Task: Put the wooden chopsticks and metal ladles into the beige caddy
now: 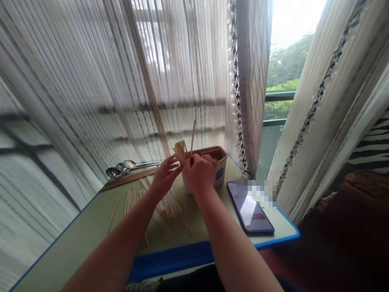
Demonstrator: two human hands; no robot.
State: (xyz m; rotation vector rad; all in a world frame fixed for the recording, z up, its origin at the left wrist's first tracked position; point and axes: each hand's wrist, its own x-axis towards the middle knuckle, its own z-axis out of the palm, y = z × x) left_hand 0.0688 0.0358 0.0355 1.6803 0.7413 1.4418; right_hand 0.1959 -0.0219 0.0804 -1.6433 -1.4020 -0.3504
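Note:
A pale box-shaped holder with a brown rim [223, 151] stands on the table, and a cluster of wooden chopsticks [180, 149] rises at its left end. My left hand [165, 176] is beside that cluster, fingers stretched and apart, the tips at or close to the sticks. At the holder's front rim, my right hand [200, 172] has its fingers curled closed. A single chopstick [193, 138] sticks up, slightly tilted, from its thumb side. The right hand hides part of the holder's opening. More loose chopsticks [179, 209] lie on the table below and between my forearms.
A phone [251, 209] lies right of the holder on the blue-edged table [91, 227]. Metal slotted ladles [129, 164] and a row of long brown sticks [121, 181] lie at the back left. Striped curtains [194, 81] hang close behind the table.

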